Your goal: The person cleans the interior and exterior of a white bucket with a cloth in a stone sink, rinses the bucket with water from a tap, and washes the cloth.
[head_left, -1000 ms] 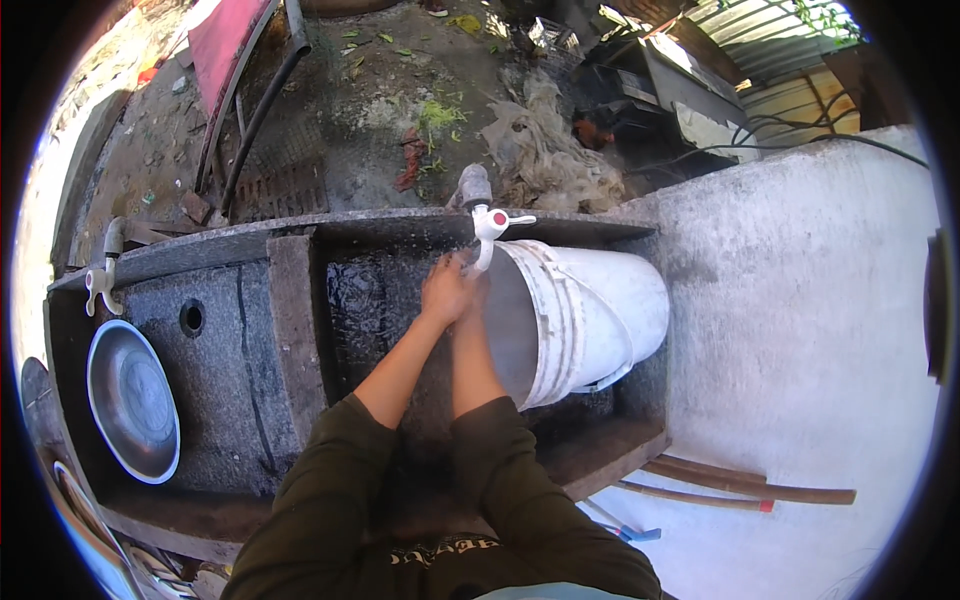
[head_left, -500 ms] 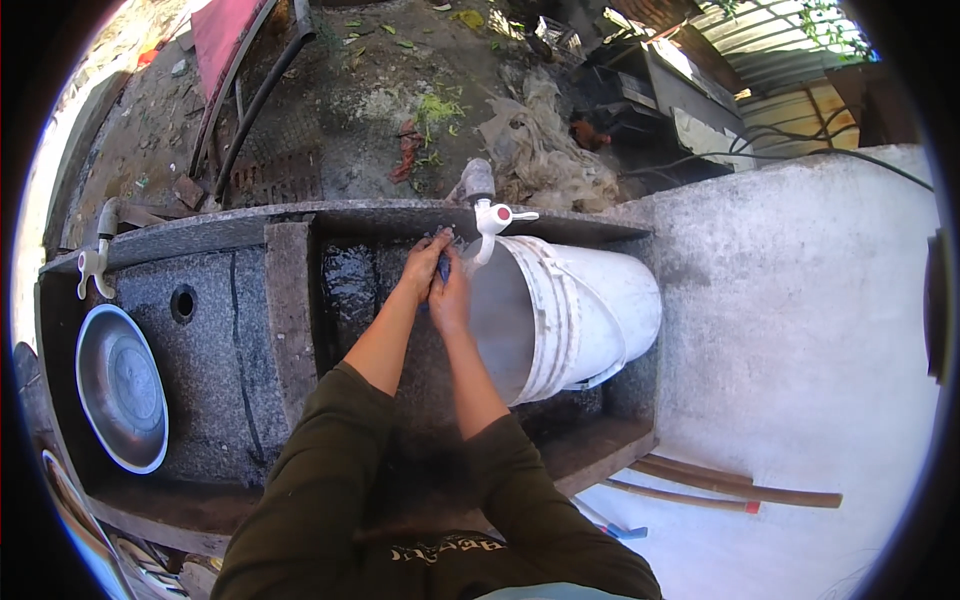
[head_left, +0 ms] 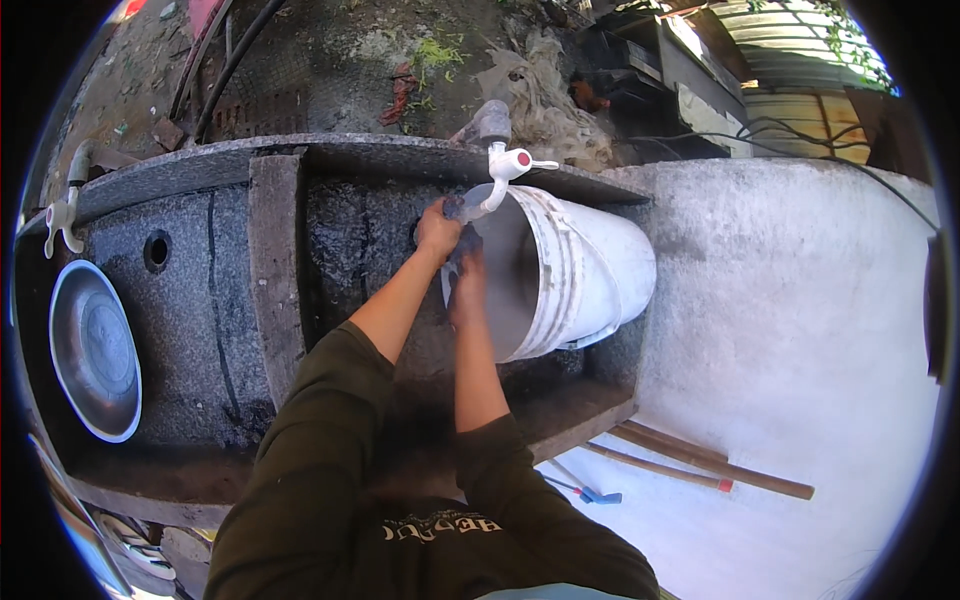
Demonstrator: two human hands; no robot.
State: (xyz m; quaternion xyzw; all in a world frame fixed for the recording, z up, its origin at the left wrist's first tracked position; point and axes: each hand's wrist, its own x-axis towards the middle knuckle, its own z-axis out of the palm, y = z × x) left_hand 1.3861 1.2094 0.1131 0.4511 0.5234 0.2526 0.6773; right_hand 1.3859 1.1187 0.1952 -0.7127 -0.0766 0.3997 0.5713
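Note:
Beneath the white tap (head_left: 497,178) with a red-dotted handle, my two hands come together at the mouth of a white bucket (head_left: 600,265) lying on its side. My left hand (head_left: 437,232) is closed on a small dark bluish cloth-like thing (head_left: 468,240), close to the tap's spout. Just below it, my right hand (head_left: 468,288) grips the lower part of the same thing; its fingers are partly hidden. A pale edge shows beside the right fingers, too blurred to name. Water seems to run over the hands from the spout.
A stone sink with a dividing slab (head_left: 275,260) surrounds the work. In the left basin lie a metal bowl (head_left: 97,350) and a drain hole (head_left: 157,250), with a second tap (head_left: 62,222) above. A white wall (head_left: 770,330) stands right; wooden poles (head_left: 700,460) lean below.
The view has shifted, so the sink sits higher. My hands have moved closer to the bucket's mouth, and the right hand has dropped below the left, with more of the dark thing showing.

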